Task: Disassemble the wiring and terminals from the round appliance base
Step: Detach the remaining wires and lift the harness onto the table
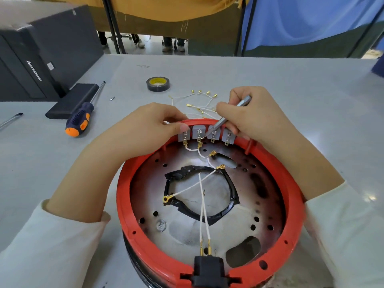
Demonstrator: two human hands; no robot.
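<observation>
The round appliance base [124,196] has a red rim and a scorched metal floor, and lies on the table in front of me. Several grey switch blocks [199,132] with brass terminals line its far rim. White wires [202,204] with brass connectors cross the floor to a black socket [207,267] at the near rim. My left hand [145,129] grips the far rim, thumb pressing beside the leftmost block. My right hand [257,119] holds a metal driver bit [230,113], its tip at the third block's terminal. A bundle of loose wires [199,102] lies beyond the base.
A roll of black tape [158,84] sits further back. To the left are a blue-and-orange screwdriver [81,119], a flat black case [70,100], a small screw bit [112,98] and a black computer tower [41,50]. A loose screw [160,225] rests inside the base.
</observation>
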